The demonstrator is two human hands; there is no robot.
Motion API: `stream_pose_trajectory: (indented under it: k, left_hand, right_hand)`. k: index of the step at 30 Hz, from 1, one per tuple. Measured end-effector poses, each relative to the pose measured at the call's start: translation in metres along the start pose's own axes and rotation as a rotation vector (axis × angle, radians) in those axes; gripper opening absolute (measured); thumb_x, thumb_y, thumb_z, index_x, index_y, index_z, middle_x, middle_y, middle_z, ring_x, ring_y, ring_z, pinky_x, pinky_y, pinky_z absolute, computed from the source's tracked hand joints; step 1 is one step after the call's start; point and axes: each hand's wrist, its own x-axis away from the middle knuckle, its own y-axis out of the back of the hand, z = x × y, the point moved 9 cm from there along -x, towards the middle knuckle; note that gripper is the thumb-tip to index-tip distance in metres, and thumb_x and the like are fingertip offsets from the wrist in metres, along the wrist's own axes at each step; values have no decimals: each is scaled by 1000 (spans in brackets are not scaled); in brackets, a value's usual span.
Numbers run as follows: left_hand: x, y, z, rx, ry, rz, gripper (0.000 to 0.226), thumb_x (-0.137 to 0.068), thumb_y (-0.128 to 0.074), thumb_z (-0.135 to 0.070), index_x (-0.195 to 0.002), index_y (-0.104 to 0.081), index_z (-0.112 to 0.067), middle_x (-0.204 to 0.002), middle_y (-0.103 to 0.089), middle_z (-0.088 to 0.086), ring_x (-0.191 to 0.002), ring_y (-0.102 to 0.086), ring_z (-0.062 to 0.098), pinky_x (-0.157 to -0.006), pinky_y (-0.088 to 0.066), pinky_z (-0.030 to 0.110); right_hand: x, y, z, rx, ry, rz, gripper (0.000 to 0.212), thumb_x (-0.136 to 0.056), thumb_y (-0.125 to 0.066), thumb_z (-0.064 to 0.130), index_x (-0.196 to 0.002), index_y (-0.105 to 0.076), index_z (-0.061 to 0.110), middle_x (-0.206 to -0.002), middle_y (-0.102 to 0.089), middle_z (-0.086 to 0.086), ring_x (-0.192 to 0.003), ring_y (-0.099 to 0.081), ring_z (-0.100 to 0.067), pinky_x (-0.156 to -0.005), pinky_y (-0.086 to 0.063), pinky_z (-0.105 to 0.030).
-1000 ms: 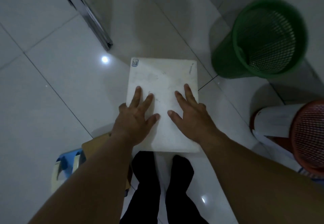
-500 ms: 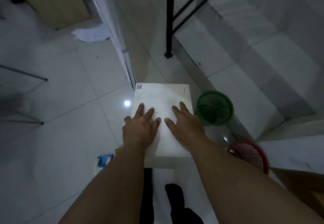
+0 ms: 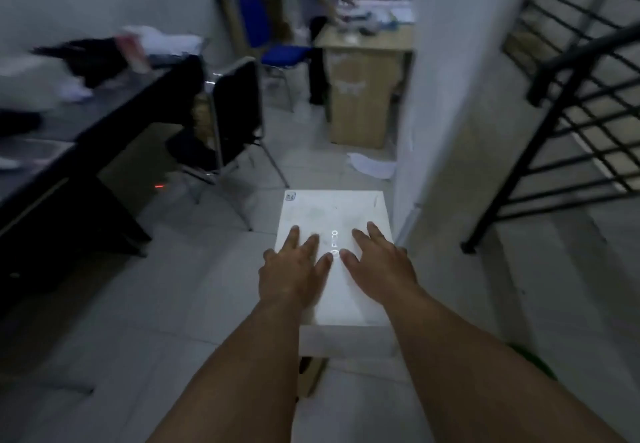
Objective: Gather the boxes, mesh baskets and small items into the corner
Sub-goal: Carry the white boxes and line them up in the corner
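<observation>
Long dark table (image 3: 104,120): well left of the flat white rectangular box (image 3: 334,210). Black metal stair railing (image 3: 568,124): well right of box. Black steel-framed chair (image 3: 239,103): beyond box, to its left. Box just left of white wall edge (image 3: 429,96); what bears it can't be told. Left hand (image 3: 294,276) and right hand (image 3: 379,269): side by side, flat on box top, fingers straight and spread, gripping nothing. Small printed label (image 3: 290,196): box's far left corner.

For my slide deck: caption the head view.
Left hand and right hand lie flat on a white box near a black stair railing.
</observation>
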Motion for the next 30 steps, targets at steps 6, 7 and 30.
stream_pose_trajectory:
  k: [6, 7, 30]
  left_hand:
    - [109, 66, 197, 63, 378, -163, 64, -88, -28, -73, -147, -26, -48, -162, -9, -14, -133, -35, 35, -106, -37, 44]
    - [138, 74, 229, 69, 440, -190, 65, -87, -27, -73, -147, -27, -48, -162, -10, -13, -133, -35, 35, -106, -37, 45]
    - [813, 78, 570, 215, 1564, -449, 64, -90, -25, -72, -148, -24, -47, -162, -11, -15, -138, -30, 35, -109, -35, 48]
  right_hand:
    - [58, -55, 207, 47, 393, 98, 68, -89, -29, 66, -150, -25, 37, -163, -10, 11, -139, -33, -33, -108, -32, -48]
    - [78, -68, 242, 55, 459, 119, 68, -90, -29, 66, -150, -25, 37, -163, -10, 11, -139, -33, -33, -108, -32, -47]
    - [677, -351, 647, 335, 1575, 587, 62, -96, -33, 56, -151, -28, 29, -164, -11, 0, -145, -26, -24, -113, -30, -45]
